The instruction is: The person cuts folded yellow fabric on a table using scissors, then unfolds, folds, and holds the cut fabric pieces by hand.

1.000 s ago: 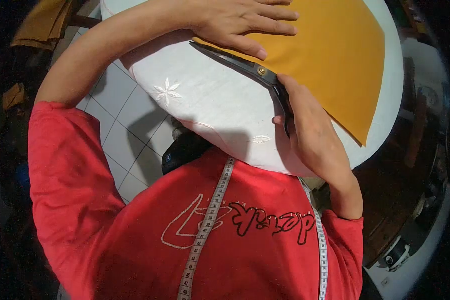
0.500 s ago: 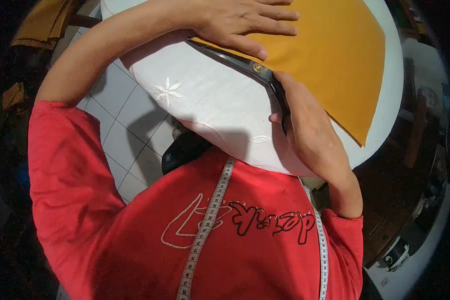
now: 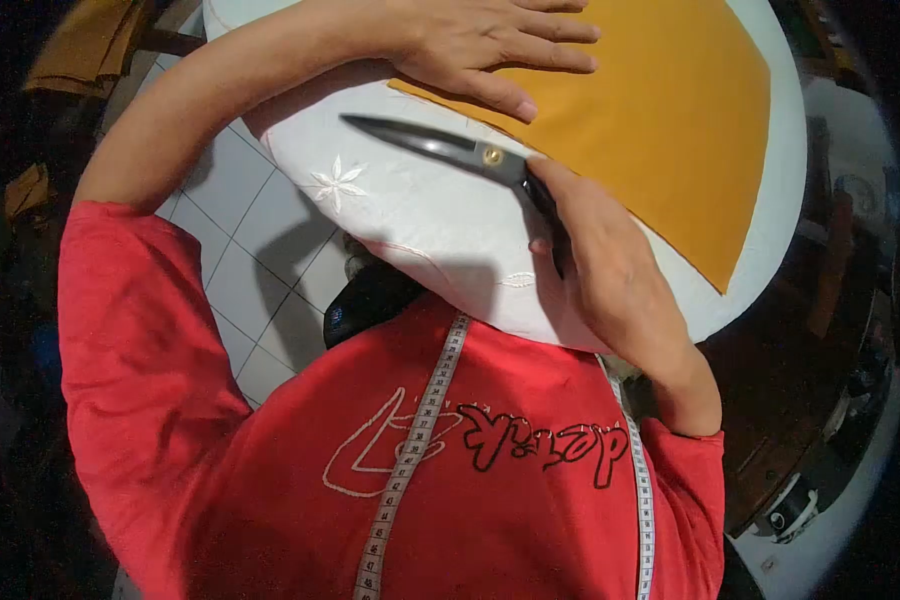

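Note:
A piece of mustard-yellow cloth (image 3: 670, 130) lies over a rounded, white-covered surface (image 3: 425, 225) with embroidered flowers. My left hand (image 3: 490, 45) rests flat on the cloth near its far left edge, fingers stretched and apart. My right hand (image 3: 615, 260) is closed round the handles of black fabric scissors (image 3: 425, 142) with a brass pivot. The scissors' blades point left and look closed, over the white cover just on my side of the cloth's edge. My right fingers under the handles are partly hidden.
A measuring tape (image 3: 410, 450) hangs down both sides of my red shirt (image 3: 270, 500). Pale floor tiles (image 3: 225, 230) show at the left, with brown cloth (image 3: 85, 45) at the upper left. Dark wooden furniture (image 3: 770, 420) stands on the right.
The scissors have come away from the cloth's edge, moving toward me and slightly left, and their blades now show in full. My left hand has stayed in place.

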A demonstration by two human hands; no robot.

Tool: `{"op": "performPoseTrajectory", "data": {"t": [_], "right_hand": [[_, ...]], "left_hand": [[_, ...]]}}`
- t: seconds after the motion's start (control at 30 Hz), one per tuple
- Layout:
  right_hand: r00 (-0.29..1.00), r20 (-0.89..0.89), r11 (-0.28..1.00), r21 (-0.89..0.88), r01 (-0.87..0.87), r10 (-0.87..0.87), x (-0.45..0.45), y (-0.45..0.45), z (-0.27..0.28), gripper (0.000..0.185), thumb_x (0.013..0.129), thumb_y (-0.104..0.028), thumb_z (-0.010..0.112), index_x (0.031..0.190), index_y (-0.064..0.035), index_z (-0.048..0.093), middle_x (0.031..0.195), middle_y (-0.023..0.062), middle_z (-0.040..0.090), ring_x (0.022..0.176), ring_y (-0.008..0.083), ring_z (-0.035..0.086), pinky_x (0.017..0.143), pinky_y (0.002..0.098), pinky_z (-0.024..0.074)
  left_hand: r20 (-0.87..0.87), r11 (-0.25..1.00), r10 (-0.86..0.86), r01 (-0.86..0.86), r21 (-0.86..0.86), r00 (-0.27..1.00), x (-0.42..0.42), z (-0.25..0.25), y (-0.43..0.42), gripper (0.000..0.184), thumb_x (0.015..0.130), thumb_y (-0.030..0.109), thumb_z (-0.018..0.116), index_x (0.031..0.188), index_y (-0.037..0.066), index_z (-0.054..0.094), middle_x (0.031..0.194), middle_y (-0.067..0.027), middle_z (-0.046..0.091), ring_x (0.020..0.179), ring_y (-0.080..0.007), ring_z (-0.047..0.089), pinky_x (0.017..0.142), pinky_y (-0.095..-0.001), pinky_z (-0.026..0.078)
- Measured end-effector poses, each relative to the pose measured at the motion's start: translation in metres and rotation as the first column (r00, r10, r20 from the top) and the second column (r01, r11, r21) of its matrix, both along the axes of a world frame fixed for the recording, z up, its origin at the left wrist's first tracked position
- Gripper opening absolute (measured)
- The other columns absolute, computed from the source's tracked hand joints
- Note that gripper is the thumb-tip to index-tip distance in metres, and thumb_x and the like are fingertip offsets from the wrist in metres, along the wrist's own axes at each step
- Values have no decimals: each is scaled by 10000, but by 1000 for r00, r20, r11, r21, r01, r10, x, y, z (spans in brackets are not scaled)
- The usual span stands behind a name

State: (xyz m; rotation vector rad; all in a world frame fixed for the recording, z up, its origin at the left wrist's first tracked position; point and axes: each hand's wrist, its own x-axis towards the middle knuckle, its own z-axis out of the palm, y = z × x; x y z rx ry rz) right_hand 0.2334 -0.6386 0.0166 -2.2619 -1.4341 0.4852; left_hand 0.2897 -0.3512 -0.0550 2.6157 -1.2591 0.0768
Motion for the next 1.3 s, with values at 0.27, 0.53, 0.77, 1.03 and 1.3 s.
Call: {"op": "performPoseTrajectory", "data": {"t": [0.27, 0.53, 0.77, 1.03, 1.3], "right_hand": [[946, -275, 964, 153, 218, -170, 9, -56, 1, 604, 859, 83, 534, 1456, 6, 487, 1181, 144, 638, 874, 263, 641, 832, 349, 516], [477, -35, 431, 374, 821, -878, 130, -191, -2, 548, 974, 70, 517, 1506, -60, 501, 1037, 92, 689, 857, 161, 626, 806, 277, 486], [334, 372, 432, 222, 874, -866, 237, -273, -62, 451, 956, -15, 569, 1407, 1, 585, 1129, 213, 708, 1022, 369, 680, 910, 412, 527], [333, 479, 408, 58, 911, -812, 250, -241, -76, 439, 965, -23, 588, 1400, 34, 581, 1232, 246, 687, 1111, 426, 656, 992, 463, 511], [404, 507, 399, -125, 909, -762, 231, -202, -86, 402, 973, -35, 595, 1369, 34, 594, 1180, 236, 645, 1088, 438, 627, 971, 473, 508]], "left_hand": [[139, 987, 57, -77, 139, 989, -16, 23, -12, 720, 1061, 611, 339, 1582, 119, 417, 1669, -161, 339, 1569, -375, 235, 1282, -605, 103], [208, 976, 92, -130, 177, 974, -14, -9, -18, 789, 1022, 701, 330, 1602, 170, 405, 1699, -103, 302, 1595, -310, 193, 1294, -576, 72], [152, 981, 106, -128, 146, 983, -9, -23, 12, 828, 999, 738, 339, 1582, 158, 435, 1675, -113, 349, 1583, -340, 221, 1285, -590, 101], [31, 975, 137, -141, 173, 990, -7, -28, 32, 864, 975, 780, 317, 1640, 228, 332, 1726, -86, 235, 1606, -339, 129, 1281, -614, 42], [0, 979, 176, -175, 101, 984, -19, -36, 50, 897, 944, 813, 335, 1645, 254, 318, 1730, -74, 222, 1606, -344, 124, 1279, -622, 42]]}}
